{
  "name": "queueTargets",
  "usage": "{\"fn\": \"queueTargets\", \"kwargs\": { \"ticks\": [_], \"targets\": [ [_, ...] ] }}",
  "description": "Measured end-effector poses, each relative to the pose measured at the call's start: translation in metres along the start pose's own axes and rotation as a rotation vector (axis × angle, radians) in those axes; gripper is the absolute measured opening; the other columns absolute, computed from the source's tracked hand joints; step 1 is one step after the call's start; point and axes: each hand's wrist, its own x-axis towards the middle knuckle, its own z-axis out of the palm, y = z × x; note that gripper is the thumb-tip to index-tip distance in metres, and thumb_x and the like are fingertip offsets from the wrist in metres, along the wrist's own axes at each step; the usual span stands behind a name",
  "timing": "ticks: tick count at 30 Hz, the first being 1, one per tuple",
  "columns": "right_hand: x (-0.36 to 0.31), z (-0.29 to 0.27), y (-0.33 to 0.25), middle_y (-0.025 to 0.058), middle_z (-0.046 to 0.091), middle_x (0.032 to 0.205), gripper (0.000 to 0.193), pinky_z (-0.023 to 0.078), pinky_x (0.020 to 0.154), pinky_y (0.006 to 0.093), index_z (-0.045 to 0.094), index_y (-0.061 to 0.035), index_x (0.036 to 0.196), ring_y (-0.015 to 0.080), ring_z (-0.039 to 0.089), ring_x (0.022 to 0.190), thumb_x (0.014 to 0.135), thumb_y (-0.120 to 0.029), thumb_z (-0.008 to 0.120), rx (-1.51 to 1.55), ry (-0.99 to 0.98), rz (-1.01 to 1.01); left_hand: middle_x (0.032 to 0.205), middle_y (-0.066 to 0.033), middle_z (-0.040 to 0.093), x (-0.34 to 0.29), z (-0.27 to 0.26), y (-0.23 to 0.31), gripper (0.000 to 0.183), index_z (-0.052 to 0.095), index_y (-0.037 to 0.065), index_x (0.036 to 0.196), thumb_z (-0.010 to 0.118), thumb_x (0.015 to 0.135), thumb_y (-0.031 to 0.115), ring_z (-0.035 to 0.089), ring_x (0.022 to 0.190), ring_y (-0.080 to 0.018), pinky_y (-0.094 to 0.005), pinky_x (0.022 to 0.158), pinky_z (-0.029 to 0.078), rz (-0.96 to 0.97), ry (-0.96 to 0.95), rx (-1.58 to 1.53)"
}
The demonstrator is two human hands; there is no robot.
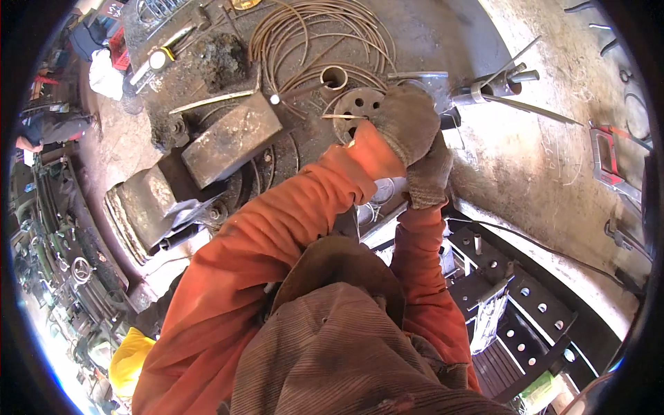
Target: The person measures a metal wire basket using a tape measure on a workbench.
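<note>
Both of my hands wear grey-brown work gloves and are close together over the workbench. My left hand, at the end of an orange sleeve, covers the right side of a round metal flange with several holes. Its fingers curl downward, and what they grip is hidden. Just below and to the right, my right hand is closed against the left one, its fingertips out of sight. A thin pale rod lies across the flange, left of the left glove. A short pipe stands open-ended beyond the flange.
A coil of rusty wire lies at the far side. To the left are a rectangular steel block, a vise and a tape measure. Pipes stick out at right. A hacksaw hangs on the wall, above a perforated rack.
</note>
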Motion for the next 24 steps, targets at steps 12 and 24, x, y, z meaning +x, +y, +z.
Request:
{"fn": "queueTargets", "kwargs": {
  "ticks": [12,24],
  "targets": [
    [0.019,-0.008,0.01,0.0236,0.072,0.096,0.021,0.057,0.08,0.046,0.069,-0.0045,0.108,0.0465,0.072,0.097,0.096,-0.022,0.072,0.123,-0.023,-0.004,0.103,-0.0187,0.075,-0.002,-0.007,-0.001,0.028,0.075,0.004,0.105,0.072,0.081,0.016,0.074,0.098,-0.0384,-0.0506,0.088,0.057,0.006,0.041,0.01],
    [0.039,-0.005,0.021,0.0215,0.077,0.105,0.034,0.058,0.083,0.0405,0.071,-0.0013,0.121,0.0326,0.077,0.096,0.093,-0.019,0.077,0.203,-0.202,-0.019,0.104,-0.015,0.075,0.0,0.009,-0.003,0.027,0.076,0.008,0.106,0.07,0.084,0.022,0.072,0.102,-0.0351,-0.0515,0.095,0.051,-0.135,0.119,0.016]
  ]
}}
